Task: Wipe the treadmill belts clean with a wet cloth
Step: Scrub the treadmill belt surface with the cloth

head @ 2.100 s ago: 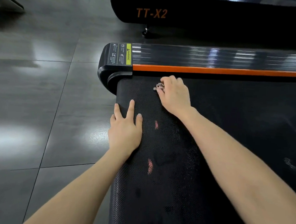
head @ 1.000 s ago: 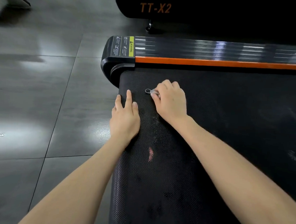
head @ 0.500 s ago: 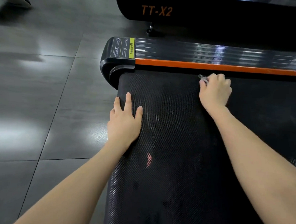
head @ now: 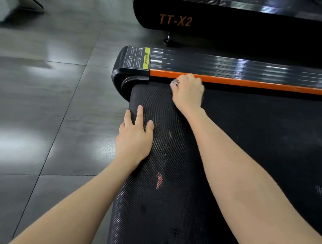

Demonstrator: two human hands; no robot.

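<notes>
The left hand (head: 134, 139) lies flat on the belt (head: 170, 206) at its edge, fingers straight and spread, arm extended; the right hand (head: 188, 92) reaches further, knuckles up, fingers curled around a small grey cloth (head: 174, 83) peeking past the fingertips, just below the orange strip (head: 251, 83).

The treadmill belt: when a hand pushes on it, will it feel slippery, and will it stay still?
Probably grippy: the treadmill belt has a dotted texture. It may slide along, since it wraps over its end; the left hand lies flat on it, perhaps steadying it.
</notes>
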